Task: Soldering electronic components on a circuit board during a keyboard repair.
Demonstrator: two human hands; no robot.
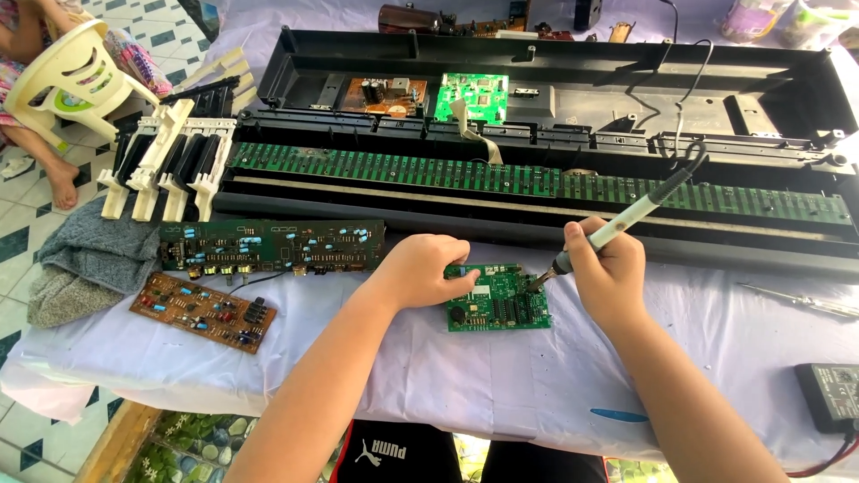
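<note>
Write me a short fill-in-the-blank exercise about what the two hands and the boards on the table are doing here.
1. The right hand holds a ____ with its tip on the small green circuit board.
2. The left hand steadies that board at its ____ edge.
3. The brown circuit board lies at the ____ end of the white cloth.

Missing words: soldering iron; left; left

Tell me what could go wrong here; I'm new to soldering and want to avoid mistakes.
1. The left hand steadies the small green circuit board close to the white-handled soldering iron tip, so a slip might burn a finger.
2. The board lies on the pale cloth table cover; the hot tip could scorch it.
3. The iron's black cord trails over the opened black keyboard case and might snag.
</note>
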